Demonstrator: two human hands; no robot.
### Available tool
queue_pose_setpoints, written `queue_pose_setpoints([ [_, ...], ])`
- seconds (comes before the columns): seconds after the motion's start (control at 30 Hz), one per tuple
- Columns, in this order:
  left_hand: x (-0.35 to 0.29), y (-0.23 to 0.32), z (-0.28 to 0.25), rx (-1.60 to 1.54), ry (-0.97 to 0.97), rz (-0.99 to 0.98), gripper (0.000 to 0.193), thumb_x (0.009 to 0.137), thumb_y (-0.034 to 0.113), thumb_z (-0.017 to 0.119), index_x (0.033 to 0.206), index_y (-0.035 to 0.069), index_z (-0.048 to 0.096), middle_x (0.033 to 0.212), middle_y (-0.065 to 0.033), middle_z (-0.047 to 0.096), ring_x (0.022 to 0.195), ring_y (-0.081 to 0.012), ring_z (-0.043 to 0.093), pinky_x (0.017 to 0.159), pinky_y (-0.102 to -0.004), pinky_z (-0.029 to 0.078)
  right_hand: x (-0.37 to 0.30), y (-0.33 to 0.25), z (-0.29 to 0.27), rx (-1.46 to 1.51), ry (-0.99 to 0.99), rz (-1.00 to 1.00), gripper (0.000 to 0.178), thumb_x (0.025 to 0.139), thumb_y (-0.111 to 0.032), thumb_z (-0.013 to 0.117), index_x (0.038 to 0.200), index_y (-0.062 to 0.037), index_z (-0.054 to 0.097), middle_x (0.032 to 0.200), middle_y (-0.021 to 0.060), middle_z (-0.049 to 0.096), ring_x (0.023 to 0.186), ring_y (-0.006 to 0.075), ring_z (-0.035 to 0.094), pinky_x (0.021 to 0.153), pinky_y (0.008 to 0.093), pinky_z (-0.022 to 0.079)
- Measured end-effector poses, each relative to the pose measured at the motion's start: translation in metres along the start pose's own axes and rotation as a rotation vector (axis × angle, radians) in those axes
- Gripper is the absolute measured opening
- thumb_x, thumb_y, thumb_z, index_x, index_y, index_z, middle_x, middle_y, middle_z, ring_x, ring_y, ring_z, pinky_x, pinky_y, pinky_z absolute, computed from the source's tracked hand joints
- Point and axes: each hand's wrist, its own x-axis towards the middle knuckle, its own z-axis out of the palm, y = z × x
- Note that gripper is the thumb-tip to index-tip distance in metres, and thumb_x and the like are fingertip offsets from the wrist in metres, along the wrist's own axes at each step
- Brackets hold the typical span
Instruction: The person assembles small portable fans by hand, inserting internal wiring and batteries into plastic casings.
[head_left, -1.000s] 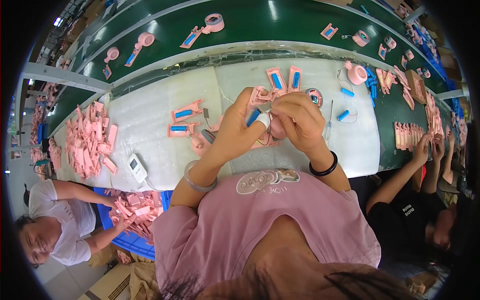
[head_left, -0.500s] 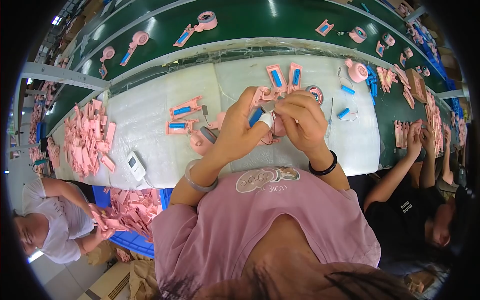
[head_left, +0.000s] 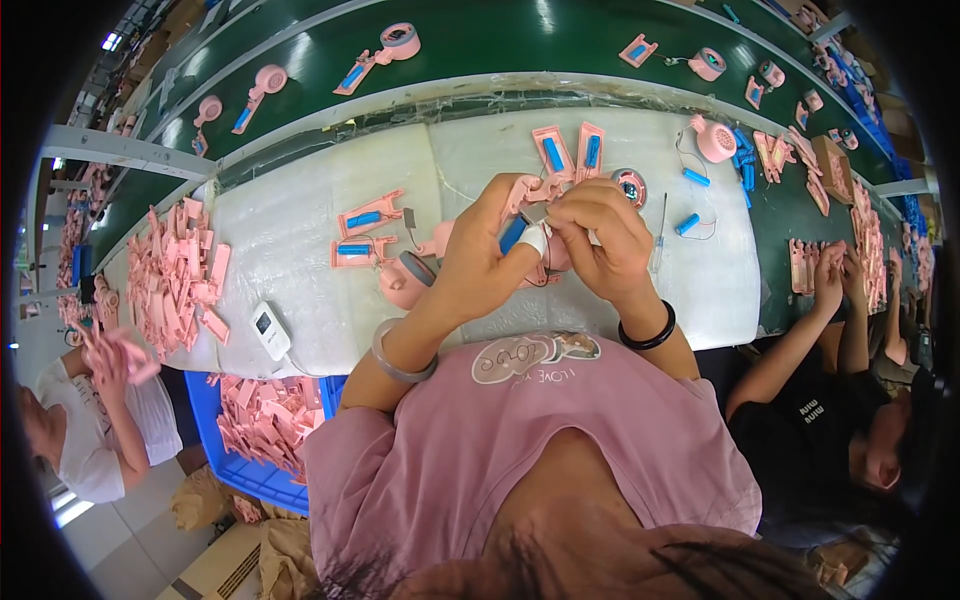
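Above the middle of the padded table, my left hand point(head_left: 482, 245) grips a pink plastic fan handle shell point(head_left: 519, 192) with a blue battery point(head_left: 512, 236) inside. White wrapping covers my left thumb. My right hand point(head_left: 606, 238) is pinched at a small grey flat piece point(head_left: 537, 213) by the shell; the fingers hide its edge and any fine wires. Just beyond my hands lie two pink shells with blue batteries point(head_left: 553, 154). A round fan head point(head_left: 629, 187) rests behind my right fingers. To the left are a fan head point(head_left: 404, 281) and more battery-fitted shells point(head_left: 368, 217).
Pink shells are heaped point(head_left: 178, 275) at the left, near a white device with a display point(head_left: 270, 330). A blue crate point(head_left: 208, 415) of pink parts stands below. Fan parts ride the green conveyor point(head_left: 450, 55). A screwdriver point(head_left: 661, 232) lies right. Co-workers sit on both sides.
Parts on the conveyor have shifted slightly left. The left co-worker has lifted pink parts from the crate toward the heap. My hands have barely moved.
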Motion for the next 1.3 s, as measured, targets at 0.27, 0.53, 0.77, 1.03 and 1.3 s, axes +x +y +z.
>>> queue_pose_setpoints([
  [0.27,-0.003,-0.007,-0.005,-0.203,-0.066,-0.016,0.037,0.083,0.007,0.052,0.118,-0.003,0.045,0.098,-0.0093,0.059,0.088,-0.0142,0.056,0.077,-0.0266,0.044,0.002,-0.002,-0.001,0.002,-0.020,0.004,0.019,0.069,0.006,0.069,0.086,-0.0003,0.063,0.080,0.0090,0.061,0.073,0.0227,0.059,0.066,0.0321,0.046],
  [0.53,-0.002,-0.010,-0.002,-0.100,-0.031,-0.030,0.034,0.091,0.016,0.053,0.119,-0.003,0.046,0.104,-0.0108,0.059,0.093,-0.0149,0.057,0.080,-0.0261,0.044,0.004,0.004,-0.002,0.016,-0.078,-0.029,0.019,0.070,0.008,0.068,0.087,0.0017,0.063,0.080,0.0104,0.061,0.074,0.0230,0.058,0.067,0.0327,0.046],
  [0.77,-0.001,-0.008,-0.003,-0.049,-0.042,0.091,0.039,0.092,0.020,0.054,0.123,-0.002,0.045,0.110,-0.0119,0.058,0.099,-0.0172,0.057,0.085,-0.0277,0.044,0.008,0.003,-0.007,0.062,-0.088,-0.078,0.021,0.068,0.009,0.068,0.087,0.0014,0.062,0.083,0.0111,0.060,0.074,0.0258,0.058,0.065,0.0337,0.047],
  [1.03,-0.002,-0.008,-0.001,-0.016,-0.049,0.154,0.042,0.091,0.022,0.055,0.124,-0.002,0.044,0.114,-0.0121,0.057,0.104,-0.0191,0.056,0.089,-0.0291,0.042,0.006,0.003,-0.007,0.039,-0.101,-0.087,0.024,0.067,0.008,0.068,0.089,0.0001,0.062,0.083,0.0103,0.060,0.074,0.0261,0.057,0.065,0.0342,0.046],
  [1.3,-0.007,-0.009,0.001,-0.097,-0.028,0.008,0.039,0.091,0.018,0.054,0.123,-0.002,0.046,0.113,-0.0111,0.059,0.103,-0.0187,0.057,0.088,-0.0284,0.044,0.003,0.002,-0.003,0.007,-0.044,-0.060,0.024,0.062,0.003,0.070,0.084,-0.0038,0.065,0.080,0.0068,0.061,0.072,0.0243,0.056,0.064,0.0332,0.045],
])
